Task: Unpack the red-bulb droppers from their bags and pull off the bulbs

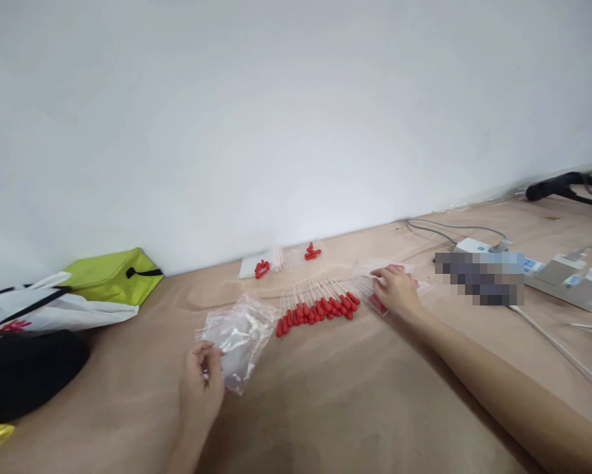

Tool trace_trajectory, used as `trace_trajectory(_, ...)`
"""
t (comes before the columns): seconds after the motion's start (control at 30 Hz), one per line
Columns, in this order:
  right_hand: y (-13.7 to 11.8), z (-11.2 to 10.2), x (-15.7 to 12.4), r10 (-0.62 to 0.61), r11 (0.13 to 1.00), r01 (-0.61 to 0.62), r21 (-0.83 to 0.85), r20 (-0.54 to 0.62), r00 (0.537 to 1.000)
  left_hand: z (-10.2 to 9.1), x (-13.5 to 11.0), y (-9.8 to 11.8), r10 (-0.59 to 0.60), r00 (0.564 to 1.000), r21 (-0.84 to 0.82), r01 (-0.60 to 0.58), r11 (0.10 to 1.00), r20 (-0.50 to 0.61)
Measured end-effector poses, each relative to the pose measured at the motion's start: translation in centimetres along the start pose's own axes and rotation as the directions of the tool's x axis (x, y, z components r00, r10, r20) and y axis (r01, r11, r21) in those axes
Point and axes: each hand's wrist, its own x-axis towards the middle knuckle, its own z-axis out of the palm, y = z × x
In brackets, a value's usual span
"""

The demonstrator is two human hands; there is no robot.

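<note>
My left hand point(204, 372) is at the left edge of some clear plastic zip bags point(246, 332), its fingers curled and pinching the film. On the right, my right hand point(397, 289) is closed on a clear plastic bag point(362, 273) holding red-ended pieces, partly hidden under the fingers. Between my hands lies a fanned row of thin pale sticks with red bulb-shaped ends point(320, 309), the red ends towards me. Farther back, near the wall, are two small clear bags with red-ended pieces, a left one point(261, 268) and a right one point(313, 252).
At the left lie a lime-green bag point(112, 283), a white plastic bag point(93, 315) and a black item point(33, 375). Power strips point(533, 264) with plugs and cables run along the right, beside a blurred-out object point(478, 280). A white wall point(296, 131) borders the wooden table point(335, 408).
</note>
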Motion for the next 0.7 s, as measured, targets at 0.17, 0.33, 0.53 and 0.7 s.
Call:
trace_trajectory(0.17,3.7,-1.3,1.7,0.434,0.877,-0.425,-0.225,-0.011,0.901,-1.4,1.7,-2.5,-0.205,0.968,0.306,0.152,0.94,0.148)
trace_trajectory(0.33,6.4,-0.6,2.5,0.466,0.88,-0.445,-0.169,0.119,0.877,-1.3,0.9,-1.9,-0.117,0.991,0.688,0.044,0.725,0.059)
trace_trajectory(0.53,7.0,0.0,2.6,0.436,0.899,-0.437,-0.011,0.108,0.894,0.0,0.1,-1.0,0.06,0.895,0.579,-0.336,0.743,0.442)
trace_trajectory(0.7,6.3,0.0,2.0,0.453,0.891,-0.449,0.069,-0.062,0.889,0.6,0.1,-1.9,-0.087,0.93,0.632,-0.171,0.756,0.356)
